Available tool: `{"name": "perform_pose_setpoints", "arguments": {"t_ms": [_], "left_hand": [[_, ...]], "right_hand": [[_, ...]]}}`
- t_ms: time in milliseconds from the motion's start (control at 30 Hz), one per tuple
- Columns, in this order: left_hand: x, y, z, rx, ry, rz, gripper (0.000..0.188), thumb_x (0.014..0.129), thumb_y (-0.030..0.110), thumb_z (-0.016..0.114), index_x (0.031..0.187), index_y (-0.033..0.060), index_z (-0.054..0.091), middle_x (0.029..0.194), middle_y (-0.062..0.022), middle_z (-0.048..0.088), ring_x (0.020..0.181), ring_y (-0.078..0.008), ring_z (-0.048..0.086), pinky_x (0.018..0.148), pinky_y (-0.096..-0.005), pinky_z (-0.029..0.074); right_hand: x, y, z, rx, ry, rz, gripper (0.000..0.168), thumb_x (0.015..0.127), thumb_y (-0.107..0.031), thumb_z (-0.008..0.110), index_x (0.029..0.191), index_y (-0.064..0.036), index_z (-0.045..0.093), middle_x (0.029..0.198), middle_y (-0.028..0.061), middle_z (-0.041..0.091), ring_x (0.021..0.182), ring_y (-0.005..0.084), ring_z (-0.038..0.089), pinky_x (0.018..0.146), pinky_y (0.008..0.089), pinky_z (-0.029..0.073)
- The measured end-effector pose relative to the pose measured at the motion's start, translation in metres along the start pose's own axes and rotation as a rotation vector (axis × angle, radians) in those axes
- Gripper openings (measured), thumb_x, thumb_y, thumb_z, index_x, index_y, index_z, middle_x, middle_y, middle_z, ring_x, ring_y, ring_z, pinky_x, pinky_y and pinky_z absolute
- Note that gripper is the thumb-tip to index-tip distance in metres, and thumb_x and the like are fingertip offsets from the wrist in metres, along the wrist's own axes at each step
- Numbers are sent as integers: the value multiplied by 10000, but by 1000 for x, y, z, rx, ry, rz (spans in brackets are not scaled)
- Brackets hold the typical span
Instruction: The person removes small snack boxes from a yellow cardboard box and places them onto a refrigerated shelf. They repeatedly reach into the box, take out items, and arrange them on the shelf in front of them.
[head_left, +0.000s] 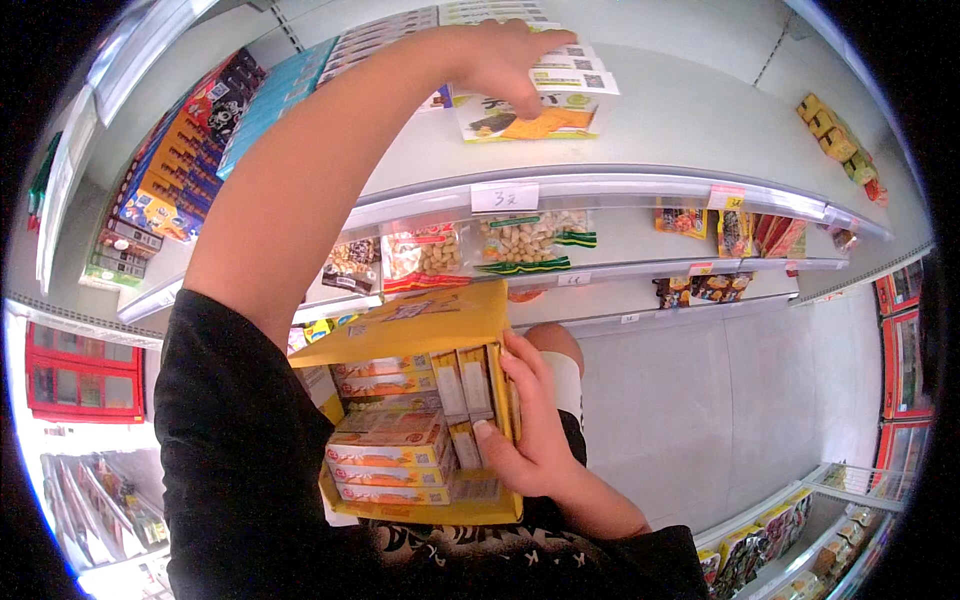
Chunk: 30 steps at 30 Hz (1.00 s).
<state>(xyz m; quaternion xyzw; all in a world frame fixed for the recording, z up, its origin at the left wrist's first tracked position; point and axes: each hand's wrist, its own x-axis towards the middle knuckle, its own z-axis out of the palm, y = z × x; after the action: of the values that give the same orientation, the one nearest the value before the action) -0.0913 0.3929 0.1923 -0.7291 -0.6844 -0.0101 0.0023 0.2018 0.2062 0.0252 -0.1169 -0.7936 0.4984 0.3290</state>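
My left hand (510, 67) reaches over the upper shelf, with its spread thumb and fingers over the front snack box (532, 120) of a white and green row; whether it grips that box I cannot tell. More boxes of the same look stand behind it. My right hand (532, 427) clasps the right wall of an open yellow carton (420, 513) held against my body. Inside the carton lie flat snack boxes (390, 454) in a stack, with several others on edge at the right. The carton's flap (442, 315) stands raised on the shelf side.
Left of the row stand turquoise boxes (277, 97) and orange and blue boxes (180, 165). The shelf's front edge (630, 180) runs between my left hand and the carton. Below it lie bags of nuts (427, 251). Another shelf unit (795, 540) is at the lower right.
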Motion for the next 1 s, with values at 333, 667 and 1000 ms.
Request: {"name": "perform_pose_setpoints", "arguments": {"t_ms": [333, 667, 1000], "left_hand": [[-165, 28, -84, -226, -24, 388, 1159, 635, 366, 786, 1554, -18, 193, 1444, -263, 413, 1337, -377, 419, 1134, -466, 341], [-364, 111, -39, -322, 239, -19, 755, 650, 164, 815, 1346, 21, 558, 1319, -289, 541, 1184, -423, 580, 968, -456, 478], [-369, 132, 0, -75, 26, -157, 945, 558, 274, 841, 1428, 132, 502, 1350, -247, 434, 1172, -450, 484, 986, -536, 392]], "right_hand": [[0, 2, 1, 34, 41, 3, 708, 861, -168, 612, 1472, 31, 316, 1512, 312, 306, 1388, 456, 317, 1165, 513, 238], [0, 0, 4, -3, 71, 7, 726, 823, -86, 615, 1483, 11, 328, 1515, 269, 331, 1371, 431, 341, 1161, 490, 248], [-4, 0, 5, 32, 77, 44, 718, 833, -67, 615, 1492, -3, 338, 1515, 260, 340, 1408, 426, 325, 1180, 488, 233]]}}
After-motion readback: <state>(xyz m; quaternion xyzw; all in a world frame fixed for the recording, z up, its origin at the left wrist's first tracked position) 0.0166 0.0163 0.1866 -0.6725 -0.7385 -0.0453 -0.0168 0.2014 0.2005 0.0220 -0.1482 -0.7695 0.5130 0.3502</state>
